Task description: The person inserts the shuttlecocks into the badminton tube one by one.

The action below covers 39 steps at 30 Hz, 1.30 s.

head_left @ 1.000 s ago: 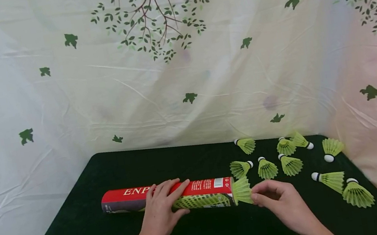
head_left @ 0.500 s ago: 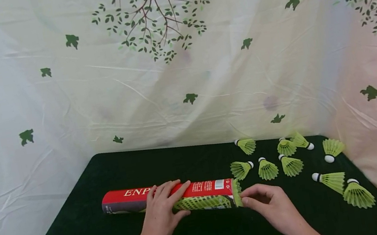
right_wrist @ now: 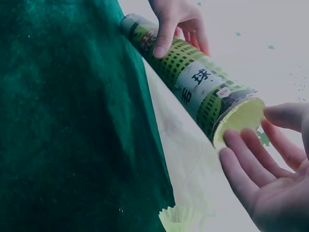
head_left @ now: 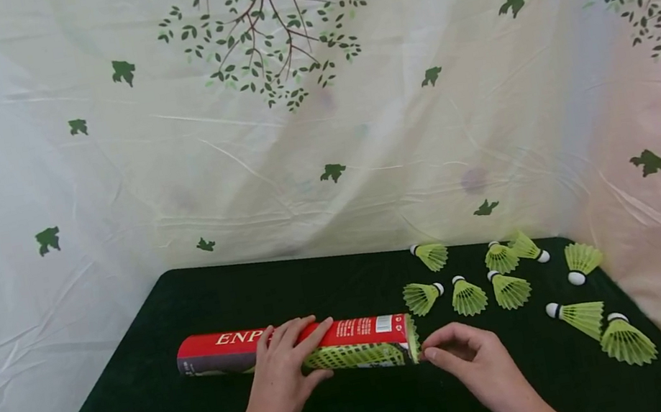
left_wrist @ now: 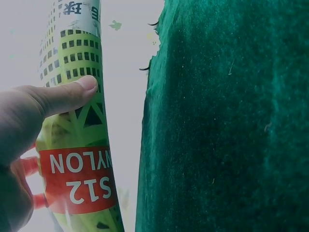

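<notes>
Head view: the left hand point(head_left: 282, 371) is gripping the tube point(head_left: 359, 336) at lower centre. The shuttlecock point(head_left: 414, 338) in its mouth, jutting out a second ago, is now sitting almost wholly inside, so the loading is advancing; other shuttlecocks point(head_left: 511, 289) are lying loose at right.

Left wrist view: the thumb point(left_wrist: 72, 96) is pressing the tube at left.

Right wrist view: the right hand point(right_wrist: 270, 179) is reaching to the rim, its fingers point(right_wrist: 236, 174) spreading loosely.

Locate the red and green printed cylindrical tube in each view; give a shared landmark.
Head: the tube, lying crosswise below centre.
Left wrist: left side, running top to bottom.
Right wrist: slanting from upper left of centre down to right of centre.
Shared landmark: the person's left hand, gripping it in all three.
</notes>
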Motion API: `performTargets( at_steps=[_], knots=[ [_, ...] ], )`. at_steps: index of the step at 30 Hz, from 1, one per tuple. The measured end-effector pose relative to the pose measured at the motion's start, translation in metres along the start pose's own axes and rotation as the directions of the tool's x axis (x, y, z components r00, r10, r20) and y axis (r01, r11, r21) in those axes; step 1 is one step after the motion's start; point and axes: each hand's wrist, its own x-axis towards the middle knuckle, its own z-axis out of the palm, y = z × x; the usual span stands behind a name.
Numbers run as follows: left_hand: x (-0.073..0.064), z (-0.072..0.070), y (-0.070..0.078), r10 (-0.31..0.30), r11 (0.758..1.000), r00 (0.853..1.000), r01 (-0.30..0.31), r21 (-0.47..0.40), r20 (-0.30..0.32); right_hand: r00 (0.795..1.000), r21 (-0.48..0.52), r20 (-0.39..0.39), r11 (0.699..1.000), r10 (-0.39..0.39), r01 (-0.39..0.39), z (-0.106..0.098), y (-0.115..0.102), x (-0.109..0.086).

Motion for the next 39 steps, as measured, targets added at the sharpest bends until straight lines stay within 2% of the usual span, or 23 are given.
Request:
performTargets(
  at_steps=[3,5,15,27,35,39],
  knots=[
    [0.000,-0.001,0.000,-0.008,1.000,1.000,0.008,-0.004,0.008,0.998,-0.020,-0.064,1.000,0.009,-0.010,-0.001,0.002,0.002],
    [-0.001,-0.001,0.000,-0.009,1.000,1.000,0.009,-0.006,0.012,0.997,-0.028,-0.077,0.999,0.013,-0.015,-0.001,0.004,0.004],
    [-0.001,0.000,0.001,-0.010,1.000,1.000,0.010,-0.016,0.021,0.999,0.047,0.051,0.999,0.012,-0.014,0.000,0.012,0.010],
    [-0.002,0.000,0.000,-0.010,1.000,1.000,0.010,-0.012,0.014,0.992,0.136,0.125,0.990,0.016,-0.034,0.002,0.010,0.009],
    [-0.003,0.000,0.000,-0.018,1.000,1.000,0.018,-0.016,0.009,0.992,0.137,0.123,0.989,0.041,-0.058,0.004,0.010,0.009],
    [-0.003,0.001,-0.001,-0.018,1.000,1.000,0.018,-0.014,0.011,0.990,0.147,0.137,0.988,0.026,-0.046,0.001,0.012,0.010]
  ],
)
